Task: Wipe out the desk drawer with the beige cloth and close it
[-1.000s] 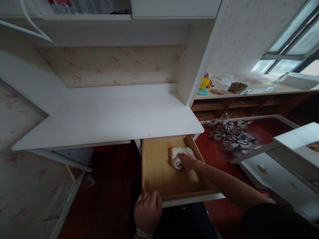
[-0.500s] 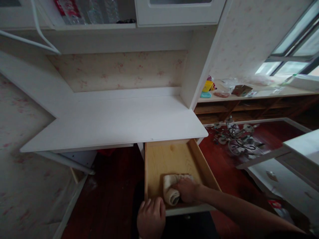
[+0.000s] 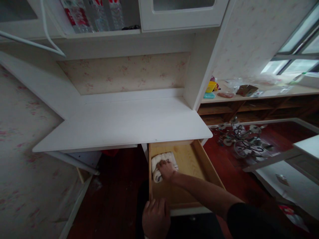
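Observation:
My right hand [image 3: 167, 170] presses a folded cream cloth [image 3: 171, 157] against the wooden bottom of the pulled-out drawer [image 3: 188, 189]. Its fingers are curled into the cloth, near the drawer's left side wall. At the front left corner of the drawer, my left hand [image 3: 156, 217] is closed over the edge, with the fingertips turned away from me. The cloth is bunched into a roll at its near end.
A white desk [image 3: 134, 122] stands above the drawer, with plastic bottles [image 3: 99, 16] in the cabinet over it. To the right, a chandelier [image 3: 241, 137] lies on the red floor near a low shelf [image 3: 264, 96] bearing bags and a box. A white cable [image 3: 47, 30] hangs upper left.
My right hand has moved the cloth from the drawer's front toward its back left. My left hand stays at the front corner. The whole view has shifted slightly.

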Tool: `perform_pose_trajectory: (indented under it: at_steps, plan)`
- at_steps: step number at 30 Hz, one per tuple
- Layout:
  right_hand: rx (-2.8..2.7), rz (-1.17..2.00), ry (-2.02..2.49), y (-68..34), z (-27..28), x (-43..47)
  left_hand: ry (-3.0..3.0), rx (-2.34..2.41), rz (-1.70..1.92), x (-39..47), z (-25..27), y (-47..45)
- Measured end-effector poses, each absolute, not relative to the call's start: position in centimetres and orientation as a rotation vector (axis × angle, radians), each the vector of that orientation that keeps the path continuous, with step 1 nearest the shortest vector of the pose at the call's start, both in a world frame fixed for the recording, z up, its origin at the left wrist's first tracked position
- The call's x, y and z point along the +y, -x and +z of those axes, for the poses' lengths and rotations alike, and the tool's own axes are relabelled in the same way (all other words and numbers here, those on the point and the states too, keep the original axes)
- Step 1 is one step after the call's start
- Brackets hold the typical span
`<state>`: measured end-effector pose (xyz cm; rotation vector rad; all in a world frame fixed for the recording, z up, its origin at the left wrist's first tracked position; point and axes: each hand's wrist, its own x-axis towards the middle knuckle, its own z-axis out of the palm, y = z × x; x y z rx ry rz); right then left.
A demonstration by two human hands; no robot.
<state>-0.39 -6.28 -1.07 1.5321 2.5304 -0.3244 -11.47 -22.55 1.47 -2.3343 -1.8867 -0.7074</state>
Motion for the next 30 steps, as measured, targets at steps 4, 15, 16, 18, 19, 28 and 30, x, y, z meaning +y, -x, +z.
perform_pose_trajectory:
  at_steps: [4,15,16,18,19,28,30]
  plan:
    - [2.474,-0.315,-1.633,-1.3,-1.8,-3.9,2.341,-1.848,-0.724,-22.5,1.5,11.5]
    - [2.081,-0.365,-1.908,-10.7,-0.7,-3.4,2.374,-1.772,-0.682,-22.3,1.9,11.6]
    - [2.07,-0.386,-1.894,-11.8,-0.3,-3.9,2.379,-1.772,-0.675,-22.3,2.1,11.6]
    - [2.073,-0.434,-1.838,-13.6,0.4,-5.2,2.384,-1.782,-0.663,-22.2,2.5,11.6]
    - [2.078,-0.46,-1.801,-14.2,0.6,-6.0,2.387,-1.79,-0.657,-22.2,2.6,11.5]
    - [2.151,-0.567,-1.392,-11.7,2.1,-14.0,2.46,-1.793,-0.715,-22.6,3.5,11.6]
    - [2.227,-0.611,-1.367,-9.7,2.7,-14.3,2.476,-1.77,-0.723,-22.6,3.5,11.7]
